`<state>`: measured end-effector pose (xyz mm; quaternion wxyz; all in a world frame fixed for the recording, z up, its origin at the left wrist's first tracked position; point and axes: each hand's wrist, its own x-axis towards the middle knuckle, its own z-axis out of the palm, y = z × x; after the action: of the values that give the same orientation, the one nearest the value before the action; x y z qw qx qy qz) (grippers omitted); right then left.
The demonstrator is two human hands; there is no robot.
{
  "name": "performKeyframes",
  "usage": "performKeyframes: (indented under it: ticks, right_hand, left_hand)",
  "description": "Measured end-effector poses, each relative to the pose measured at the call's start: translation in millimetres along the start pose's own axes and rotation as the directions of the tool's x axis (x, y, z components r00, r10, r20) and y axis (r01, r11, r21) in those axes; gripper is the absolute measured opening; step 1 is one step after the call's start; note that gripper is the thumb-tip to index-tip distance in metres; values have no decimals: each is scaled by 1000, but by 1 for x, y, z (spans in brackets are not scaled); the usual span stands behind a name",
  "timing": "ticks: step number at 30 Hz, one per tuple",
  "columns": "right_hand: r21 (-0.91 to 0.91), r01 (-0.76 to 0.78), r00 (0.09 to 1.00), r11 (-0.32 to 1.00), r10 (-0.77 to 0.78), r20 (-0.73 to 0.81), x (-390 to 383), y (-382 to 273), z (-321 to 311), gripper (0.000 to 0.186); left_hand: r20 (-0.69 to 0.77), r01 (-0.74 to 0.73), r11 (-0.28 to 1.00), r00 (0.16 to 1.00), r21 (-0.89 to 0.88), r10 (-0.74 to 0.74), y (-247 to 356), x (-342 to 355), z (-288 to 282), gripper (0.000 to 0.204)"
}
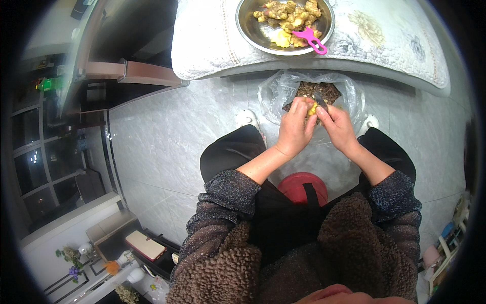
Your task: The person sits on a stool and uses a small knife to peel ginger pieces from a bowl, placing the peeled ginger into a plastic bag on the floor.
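My left hand (294,129) pinches a small piece of peeled yellow ginger (312,109) between its fingers. Close against it, my right hand (338,130) grips a small dark-bladed knife (320,100), its blade at the ginger; the handle is hidden in my fingers. Both hands are held over an open clear plastic bag (273,96) on the floor, which contains brown scraps (324,90). Beyond the bag, a steel bowl (243,25) holds several knobs of ginger (296,19). A pink peeler (310,40) rests on them at the bowl's near right side.
The bowl stands on a table with a quilted white floral cover (207,45), its edge just past the bag. A red stool (298,186) shows between my legs. My white shoes (247,118) flank the bag on the grey tiled floor (157,131). A dark cabinet (147,73) stands at the left.
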<state>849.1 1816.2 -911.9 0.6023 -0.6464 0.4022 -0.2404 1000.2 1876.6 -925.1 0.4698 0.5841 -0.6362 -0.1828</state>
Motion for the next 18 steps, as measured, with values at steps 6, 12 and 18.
performKeyframes:
  ticks: [6, 12, 18]
  right_hand:
    - [-39, 81, 996, 996, -80, 30, 7, -2, -13, 26]
    - [-294, 3, 1000, 956, -9, -20, 12, 8, -18, 29]
    - [-262, -19, 1000, 965, 13, -24, 14, 10, -24, 30]
  left_hand:
    - [206, 553, 610, 813, -568, -544, -10, 6, 3, 19]
    - [208, 524, 590, 829, -614, -519, -14, 8, 2, 20]
    - [248, 553, 564, 813, -613, -527, -12, 10, -2, 22]
